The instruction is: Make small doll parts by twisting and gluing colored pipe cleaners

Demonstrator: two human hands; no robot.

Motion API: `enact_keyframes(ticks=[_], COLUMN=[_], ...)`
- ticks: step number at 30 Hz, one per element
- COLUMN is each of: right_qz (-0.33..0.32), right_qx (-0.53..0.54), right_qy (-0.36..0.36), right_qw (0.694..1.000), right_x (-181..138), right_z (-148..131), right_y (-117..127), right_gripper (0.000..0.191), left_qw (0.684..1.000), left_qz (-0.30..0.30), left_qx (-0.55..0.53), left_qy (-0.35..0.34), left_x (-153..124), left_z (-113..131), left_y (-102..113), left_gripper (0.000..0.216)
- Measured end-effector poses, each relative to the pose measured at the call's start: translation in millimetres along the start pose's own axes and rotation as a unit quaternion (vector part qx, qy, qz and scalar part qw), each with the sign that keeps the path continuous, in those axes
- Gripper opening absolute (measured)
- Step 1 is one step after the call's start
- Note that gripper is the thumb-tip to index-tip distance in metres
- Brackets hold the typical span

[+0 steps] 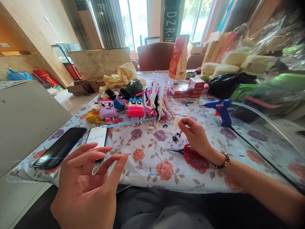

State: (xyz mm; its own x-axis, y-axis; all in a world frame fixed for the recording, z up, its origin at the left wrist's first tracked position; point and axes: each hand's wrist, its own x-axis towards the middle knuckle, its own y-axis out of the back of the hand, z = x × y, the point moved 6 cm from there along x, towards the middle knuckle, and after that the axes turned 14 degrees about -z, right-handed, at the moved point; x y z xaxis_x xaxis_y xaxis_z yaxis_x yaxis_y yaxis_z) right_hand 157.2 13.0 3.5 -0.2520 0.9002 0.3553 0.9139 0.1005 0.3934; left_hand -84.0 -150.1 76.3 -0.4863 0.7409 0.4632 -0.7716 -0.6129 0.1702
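Note:
My left hand (88, 184) is raised in front of the phones, with thumb and index fingertips pressed together and the other fingers curved apart. Whatever may be in that pinch is too small to make out. Over the right part of the cloth, my right hand (194, 132) pinches a short cream piece of fuzzy stem (176, 123) between thumb and index finger. Tiny black curled bits (175, 138) lie just below it. Red-handled scissors (195, 158) rest under the right wrist, blades pointing left. Similar cream pieces (150, 128) lie to the left.
Colourful fuzzy dolls (108, 109) and a bundle of chenille stems (158, 103) stand at mid-table. A blue glue gun (221, 109) trails its cord to the right. A phone (97, 135) shows a timer beside a black phone (60, 148). Small boxes (183, 90) stand behind.

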Motion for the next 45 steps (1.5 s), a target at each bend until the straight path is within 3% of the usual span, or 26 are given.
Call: enact_keyframes(ticks=[12, 21, 45], right_qz=[-0.003, -0.003, -0.006], right_qx=[-0.004, -0.006, -0.006], right_qy=[-0.001, -0.004, -0.006], right_qw=[1.000, 1.000, 1.000], right_x=[0.6, 0.6, 0.9], right_z=[1.1, 2.1, 3.6], right_y=[-0.4, -0.3, 0.3], right_gripper=[0.025, 0.025, 0.022], left_qw=[0.997, 0.999, 0.999], left_qz=[0.038, -0.005, -0.039], left_qx=[0.057, 0.048, -0.003], left_qy=[0.018, -0.010, -0.004], left_x=[-5.8, -0.3, -1.4], left_z=[18.1, 3.4, 3.5], left_y=[-10.3, -2.3, -4.9], left_gripper=[0.012, 0.023, 0.027])
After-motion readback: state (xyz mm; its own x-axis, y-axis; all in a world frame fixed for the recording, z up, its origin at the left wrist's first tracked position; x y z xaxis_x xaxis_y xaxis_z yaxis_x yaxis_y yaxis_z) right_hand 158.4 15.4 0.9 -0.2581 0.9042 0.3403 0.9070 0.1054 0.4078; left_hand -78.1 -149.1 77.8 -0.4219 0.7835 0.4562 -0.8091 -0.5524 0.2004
